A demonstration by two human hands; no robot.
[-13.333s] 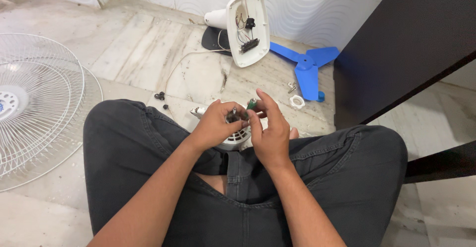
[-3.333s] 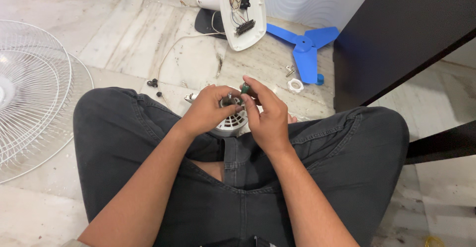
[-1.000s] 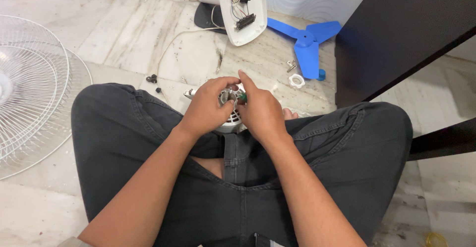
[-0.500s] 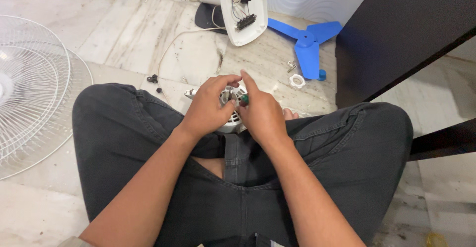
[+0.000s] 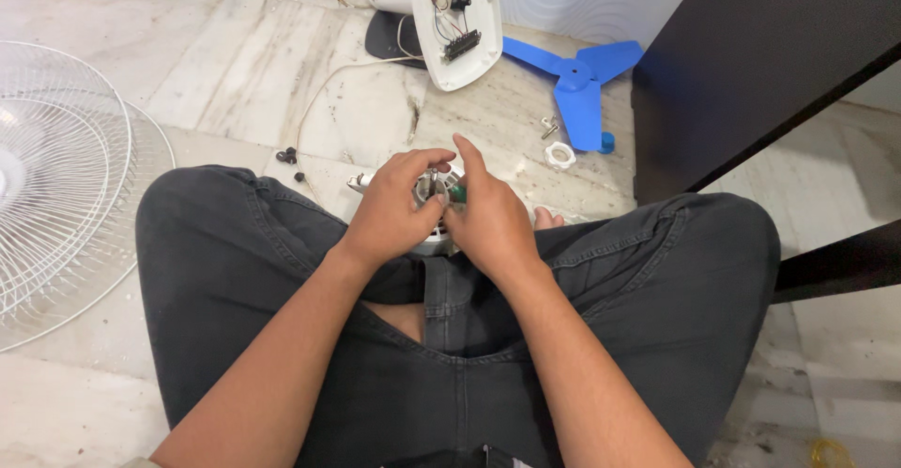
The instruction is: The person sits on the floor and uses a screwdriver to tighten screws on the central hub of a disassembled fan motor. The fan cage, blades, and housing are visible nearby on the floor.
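I sit cross-legged on a marble floor in dark jeans. My left hand (image 5: 394,210) and my right hand (image 5: 486,216) both grip a small fan motor (image 5: 432,188), silver and white, held over my lap. A green part shows between my right fingers at the motor's top. Most of the motor is hidden by my fingers.
Two white wire fan guards (image 5: 56,186) lie on the floor at left. Ahead stand the white fan housing with exposed wiring (image 5: 455,17) and its base, a blue fan blade (image 5: 577,83), a white plastic nut (image 5: 560,155) and small screws. Dark furniture (image 5: 770,64) stands at right.
My hands have stayed on the motor throughout, and the fingers have shifted slightly around its top. The view has tilted a little since the earliest frame.
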